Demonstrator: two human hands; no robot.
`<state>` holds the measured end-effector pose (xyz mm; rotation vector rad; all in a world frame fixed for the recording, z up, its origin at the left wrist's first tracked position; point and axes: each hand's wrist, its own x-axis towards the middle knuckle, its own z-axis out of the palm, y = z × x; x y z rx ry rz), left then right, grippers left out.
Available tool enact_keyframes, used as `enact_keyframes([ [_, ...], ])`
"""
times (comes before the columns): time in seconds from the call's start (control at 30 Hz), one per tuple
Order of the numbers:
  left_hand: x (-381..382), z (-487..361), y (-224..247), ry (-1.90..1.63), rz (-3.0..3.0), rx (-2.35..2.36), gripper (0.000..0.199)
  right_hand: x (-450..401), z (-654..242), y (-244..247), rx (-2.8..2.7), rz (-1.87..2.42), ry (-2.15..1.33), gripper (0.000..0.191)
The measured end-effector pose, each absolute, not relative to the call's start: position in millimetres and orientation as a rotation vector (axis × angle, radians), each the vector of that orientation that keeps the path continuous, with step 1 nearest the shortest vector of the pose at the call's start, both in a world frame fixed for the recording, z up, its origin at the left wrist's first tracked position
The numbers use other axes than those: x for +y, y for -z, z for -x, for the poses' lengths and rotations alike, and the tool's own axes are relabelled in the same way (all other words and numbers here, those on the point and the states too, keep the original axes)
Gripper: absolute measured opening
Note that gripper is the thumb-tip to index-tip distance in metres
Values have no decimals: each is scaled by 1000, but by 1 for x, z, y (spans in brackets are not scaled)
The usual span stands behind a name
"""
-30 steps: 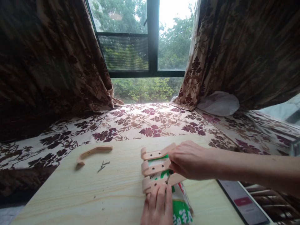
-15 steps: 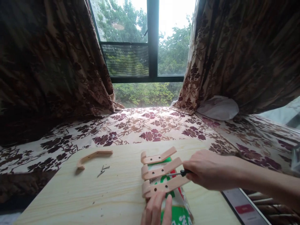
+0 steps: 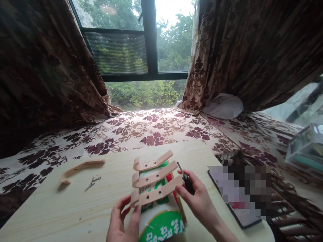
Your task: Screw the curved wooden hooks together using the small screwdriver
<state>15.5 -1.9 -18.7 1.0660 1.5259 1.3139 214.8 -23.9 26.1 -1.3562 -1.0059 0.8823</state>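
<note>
Three curved wooden hooks, each with two dark screw holes, lie side by side across a green, white and red printed package (image 3: 161,222). My left hand (image 3: 123,215) has its thumb and fingers around the curled left end of the nearest wooden hook (image 3: 153,195). At that hook's other end, my right hand (image 3: 198,198) pinches the tip between thumb and finger. The same hand keeps a screwdriver (image 3: 186,181) with a black handle in its palm, shaft pointing up and left. Beyond are the middle wooden hook (image 3: 152,178) and the far wooden hook (image 3: 151,164).
Another wooden hook (image 3: 80,168) lies on the pale wooden board (image 3: 106,208) at left, with several screws (image 3: 93,182) near it. A phone (image 3: 237,201), partly pixelated, rests at the right edge. A clear box (image 3: 306,148) stands farther right on the floral cloth (image 3: 151,129).
My right hand has drawn the screwdriver back from the hooks, turned its tip upward and taken the nearest hook's right end. My left hand has moved onto its curled end. The view has shifted right.
</note>
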Motion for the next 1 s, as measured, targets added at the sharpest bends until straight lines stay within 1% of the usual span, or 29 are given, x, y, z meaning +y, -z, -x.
enact_keyframes([
  [0.07, 2, -21, 16, -1265, -929, 1451, 71, -20, -212, -27, -1006, 1320, -898, 40],
  [0.13, 3, -27, 18, -1284, -886, 1439, 71, -18, -212, -28, -1038, 1310, -912, 36],
  [0.27, 2, -34, 30, -1330, -987, 1412, 63, -16, -214, -21, -1033, 1324, -889, 32],
  [0.5, -8, -38, 53, -1346, -1282, 1486, 59, -16, -214, -4, -1064, 1387, -938, 29],
  [0.7, -12, -36, 58, -1374, -1430, 1490, 47, -16, -209, -6, -962, 1468, -871, 23],
  [0.8, -12, -37, 57, -1379, -1401, 1510, 45, -18, -209, -8, -967, 1470, -871, 22],
  [0.9, -13, -42, 56, -1367, -1264, 1522, 47, -18, -210, -8, -964, 1484, -875, 24],
  [1.0, -14, -47, 53, -1353, -1128, 1494, 56, -16, -212, -8, -970, 1481, -902, 26],
])
